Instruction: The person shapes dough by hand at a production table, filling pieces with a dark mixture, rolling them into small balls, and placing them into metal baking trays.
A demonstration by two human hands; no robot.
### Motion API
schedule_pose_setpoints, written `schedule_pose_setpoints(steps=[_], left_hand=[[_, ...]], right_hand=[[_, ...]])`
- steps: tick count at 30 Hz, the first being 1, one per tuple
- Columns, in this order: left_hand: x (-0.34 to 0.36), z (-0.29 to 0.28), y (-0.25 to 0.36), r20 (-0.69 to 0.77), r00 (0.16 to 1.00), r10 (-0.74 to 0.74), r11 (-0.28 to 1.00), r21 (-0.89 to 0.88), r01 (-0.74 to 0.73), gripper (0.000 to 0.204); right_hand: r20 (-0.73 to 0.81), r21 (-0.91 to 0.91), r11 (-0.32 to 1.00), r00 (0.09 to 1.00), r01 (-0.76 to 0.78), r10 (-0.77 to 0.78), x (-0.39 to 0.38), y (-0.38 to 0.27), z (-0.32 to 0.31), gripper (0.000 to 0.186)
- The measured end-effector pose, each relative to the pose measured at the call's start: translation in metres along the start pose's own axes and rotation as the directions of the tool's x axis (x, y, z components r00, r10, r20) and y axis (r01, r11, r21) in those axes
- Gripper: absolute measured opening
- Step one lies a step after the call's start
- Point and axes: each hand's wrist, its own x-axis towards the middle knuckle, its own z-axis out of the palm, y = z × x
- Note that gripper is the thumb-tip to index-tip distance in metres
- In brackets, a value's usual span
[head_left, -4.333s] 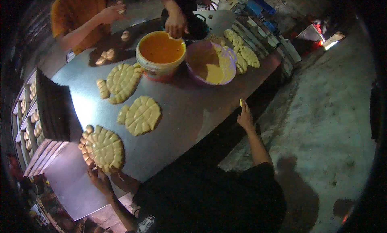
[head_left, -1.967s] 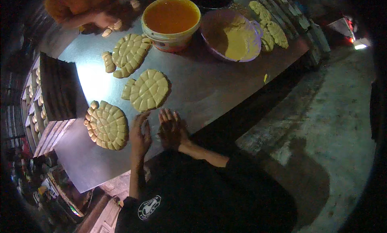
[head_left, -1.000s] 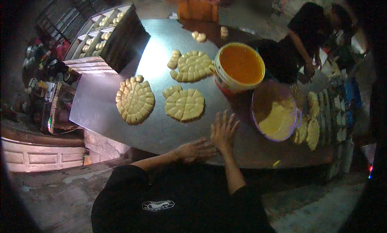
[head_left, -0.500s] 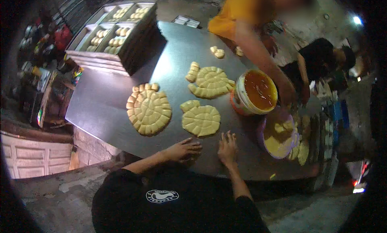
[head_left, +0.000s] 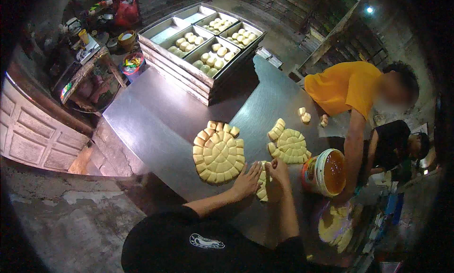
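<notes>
Between my hands lies a cut round of pale yellow dough (head_left: 262, 193), mostly hidden by them. My left hand (head_left: 247, 182) rests on its left side, fingers stretched out flat. With bent fingers, my right hand (head_left: 279, 172) pinches at the dough's upper edge; the fingertips are partly hidden. To the left sits a larger dough round (head_left: 218, 157), scored into many pieces, with small loose lumps along its top. Just beyond my hands is another scored dough round (head_left: 292, 146), with a short strip of dough (head_left: 276, 129) next to it.
A stack of trays (head_left: 177, 79) holding dough balls stands at the table's far left. A bucket of orange-brown liquid (head_left: 326, 173) is right of my hands, near a co-worker in a yellow shirt (head_left: 347, 86). Dough sits in a bowl (head_left: 335, 228) at lower right. Small dough lumps (head_left: 305, 116) lie farther back.
The view has swung, shifting the scene. My hands have moved from the near side of the small dough round onto it, and the right fingers have closed at its edge.
</notes>
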Motion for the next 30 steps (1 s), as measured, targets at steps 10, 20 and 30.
schedule_pose_setpoints(steps=[10, 20, 30], left_hand=[[0.024, -0.035, 0.012, 0.217, 0.975, -0.042, 0.956, -0.274, 0.102, 0.048], [0.003, -0.132, 0.204, -0.08, 0.995, -0.067, 0.115, -0.991, -0.072, 0.03], [-0.009, -0.065, 0.325, -0.743, 0.643, 0.186, -0.095, -0.665, -0.741, 0.05]], right_hand=[[-0.623, 0.695, 0.619, 0.737, 0.367, 0.262, -0.084, -0.041, -0.089, 0.03], [-0.671, 0.691, 0.496, 0.723, 0.526, 0.167, -0.257, -0.011, -0.136, 0.028], [-0.305, 0.902, -0.257, 0.933, 0.347, 0.19, -0.36, 0.046, -0.139, 0.059]])
